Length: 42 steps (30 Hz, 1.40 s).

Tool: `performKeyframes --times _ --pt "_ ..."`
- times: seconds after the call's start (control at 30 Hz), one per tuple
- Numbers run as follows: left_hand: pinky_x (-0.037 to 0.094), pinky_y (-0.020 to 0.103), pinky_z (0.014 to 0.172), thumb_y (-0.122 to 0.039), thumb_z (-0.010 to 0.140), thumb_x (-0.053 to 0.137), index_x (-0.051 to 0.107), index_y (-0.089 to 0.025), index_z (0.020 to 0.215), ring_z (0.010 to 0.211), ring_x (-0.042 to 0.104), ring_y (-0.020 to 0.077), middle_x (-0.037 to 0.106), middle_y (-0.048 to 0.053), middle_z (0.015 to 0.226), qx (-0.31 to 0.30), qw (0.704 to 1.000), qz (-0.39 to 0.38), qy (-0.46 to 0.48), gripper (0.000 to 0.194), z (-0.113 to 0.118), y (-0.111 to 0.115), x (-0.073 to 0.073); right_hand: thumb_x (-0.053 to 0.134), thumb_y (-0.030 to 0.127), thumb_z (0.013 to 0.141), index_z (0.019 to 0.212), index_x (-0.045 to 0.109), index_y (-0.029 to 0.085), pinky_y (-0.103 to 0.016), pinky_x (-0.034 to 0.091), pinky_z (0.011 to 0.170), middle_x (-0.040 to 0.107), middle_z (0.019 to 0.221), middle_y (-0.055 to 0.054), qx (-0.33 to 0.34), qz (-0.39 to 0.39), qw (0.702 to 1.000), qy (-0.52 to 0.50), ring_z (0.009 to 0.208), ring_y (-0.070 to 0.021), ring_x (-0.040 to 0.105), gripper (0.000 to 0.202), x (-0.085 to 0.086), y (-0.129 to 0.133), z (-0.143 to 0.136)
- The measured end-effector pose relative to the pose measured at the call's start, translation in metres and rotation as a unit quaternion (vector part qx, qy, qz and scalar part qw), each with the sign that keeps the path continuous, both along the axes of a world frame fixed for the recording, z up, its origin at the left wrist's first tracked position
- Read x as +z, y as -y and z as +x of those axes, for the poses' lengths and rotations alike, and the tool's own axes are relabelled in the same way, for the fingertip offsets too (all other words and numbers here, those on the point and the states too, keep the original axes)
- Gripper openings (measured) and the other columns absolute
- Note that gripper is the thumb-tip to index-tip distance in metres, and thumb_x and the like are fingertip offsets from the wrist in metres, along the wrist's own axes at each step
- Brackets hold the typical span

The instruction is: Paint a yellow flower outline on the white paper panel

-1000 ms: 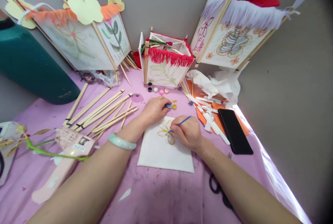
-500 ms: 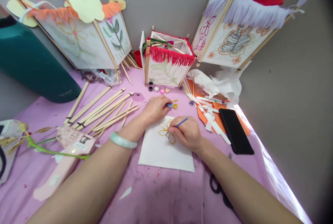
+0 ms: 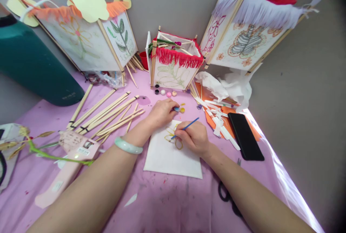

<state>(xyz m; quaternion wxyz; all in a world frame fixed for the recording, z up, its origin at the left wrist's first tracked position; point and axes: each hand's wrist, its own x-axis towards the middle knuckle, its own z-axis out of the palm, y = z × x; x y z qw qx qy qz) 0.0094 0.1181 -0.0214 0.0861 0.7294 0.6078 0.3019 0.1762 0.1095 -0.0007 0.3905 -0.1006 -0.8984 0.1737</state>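
My right hand (image 3: 193, 137) is closed round a thin blue paintbrush (image 3: 191, 123). Its tip points down and left at a yellow flower outline (image 3: 178, 143) on a white sheet (image 3: 170, 161). Just beyond the sheet's far edge, my left hand (image 3: 163, 113) pinches a small blue paint pot (image 3: 176, 109). Right beside that pot is a yellow paint pot (image 3: 182, 110). Several more small paint pots, among them a pink one (image 3: 169, 95), stand farther back, in front of a red-fringed paper lantern (image 3: 175, 74).
Wooden sticks (image 3: 108, 112) and a pink glue gun (image 3: 67, 164) lie left. Two larger lanterns, one orange-fringed (image 3: 81, 49) and one white-fringed (image 3: 251, 38), stand behind, near a teal bottle (image 3: 35, 63). To the right are a black phone (image 3: 245, 137), paper strips and scissors (image 3: 223, 191).
The paintbrush tip has shifted left and slightly down across the flower outline, its handle tipping up to the right. My left hand has stayed at the blue pot.
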Motion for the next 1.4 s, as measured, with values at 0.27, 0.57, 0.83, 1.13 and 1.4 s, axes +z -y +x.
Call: performKeyframes --times 0.27,0.57,0.83,1.13,1.4 --pt "0.047 0.027 0.076 -0.018 0.080 0.056 0.066 -0.019 0.098 0.084 0.060 0.0159 0.065 0.004 0.094 -0.001 1.000 0.003 -0.004 0.021 0.0000 -0.0009 -0.0007 0.043 0.028 0.093 0.068 0.058 0.015 -0.020 0.043 0.055 0.063 0.058 -0.002 -0.002 -0.024 1.000 0.008 0.052 -0.0089 0.058 0.033 -0.0016 -0.0006 0.0000" --pt "0.046 0.026 0.073 -0.019 0.079 0.055 0.067 -0.019 0.097 0.080 0.060 0.0150 0.065 0.004 0.092 0.000 1.000 0.005 -0.005 0.020 -0.0002 -0.0005 -0.0004 0.040 0.031 0.094 0.061 0.058 0.018 -0.019 0.045 0.058 0.065 0.058 0.000 -0.017 -0.067 0.997 0.035 0.053 -0.0081 0.060 0.040 -0.0019 -0.0002 0.0006" --pt "0.045 0.025 0.070 -0.018 0.079 0.056 0.067 -0.019 0.095 0.076 0.059 0.0141 0.065 0.003 0.091 0.000 1.000 0.002 0.003 0.020 0.0008 -0.0005 -0.0001 0.044 0.031 0.093 0.060 0.060 0.018 -0.020 0.046 0.057 0.067 0.061 0.000 -0.037 -0.088 0.995 0.014 0.056 -0.0085 0.062 0.039 -0.0060 -0.0014 -0.0008" --pt "0.046 0.026 0.072 -0.018 0.079 0.056 0.066 -0.019 0.097 0.079 0.059 0.0147 0.065 0.004 0.093 -0.003 1.000 0.005 0.001 0.021 -0.0003 -0.0008 -0.0008 0.045 0.027 0.092 0.060 0.059 0.016 -0.020 0.045 0.055 0.067 0.062 -0.001 -0.072 -0.076 0.995 0.000 0.054 -0.0088 0.062 0.037 -0.0084 -0.0030 0.0002" --pt "0.047 0.027 0.074 -0.018 0.079 0.055 0.066 -0.019 0.097 0.080 0.060 0.0152 0.065 0.004 0.093 -0.001 1.000 0.004 0.003 0.021 0.0000 -0.0003 -0.0008 0.048 0.029 0.090 0.064 0.060 0.016 -0.020 0.044 0.049 0.063 0.052 0.001 -0.117 -0.100 0.988 0.007 0.047 -0.0092 0.060 0.032 -0.0083 -0.0022 0.0012"
